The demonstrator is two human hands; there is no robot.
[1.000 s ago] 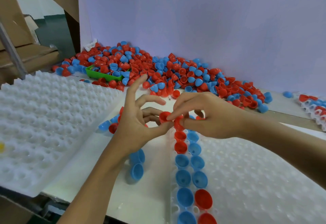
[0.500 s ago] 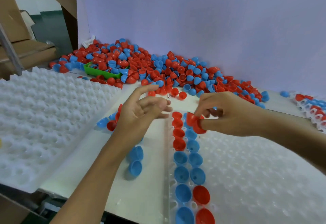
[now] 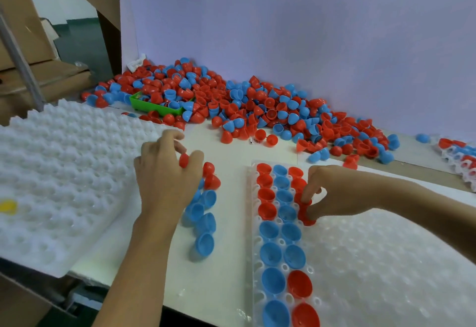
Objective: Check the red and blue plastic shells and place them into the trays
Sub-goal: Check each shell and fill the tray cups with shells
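Reaching in from the lower right, the right hand point(image 3: 324, 195) is bent down at the wrist over the clear tray point(image 3: 386, 262), its fingers point(image 3: 306, 198) pinched narrow around a red shell point(image 3: 306, 214) held at the third column of pockets, just past two red shells already seated there. Whether that shell is fully down in its pocket cannot be told, as the fingertips cover its top. The forearm runs low and nearly level across the tray's far right side.

The left hand point(image 3: 164, 172) comes up from the bottom edge, palm down, wrist straight, resting over the bare white bench point(image 3: 231, 275) between the two trays. Its fingers point(image 3: 177, 137) are curled loosely, and a small red shell point(image 3: 183, 159) is nipped between the thumb and a bent finger. Just right of this hand lies a short line of loose shells point(image 3: 206, 221), red at the far end and blue nearer the camera, touching one another.

The clear tray holds a first column of red then blue shells and a second column of blue ending in red, all open side up. An empty white tray point(image 3: 64, 177) sits to the left, tilted over the bench edge, with a yellow spot point(image 3: 7, 207) on it. A big heap of shells point(image 3: 244, 110) lies along the pale wall point(image 3: 283, 30), partly burying a green bin point(image 3: 159, 107).
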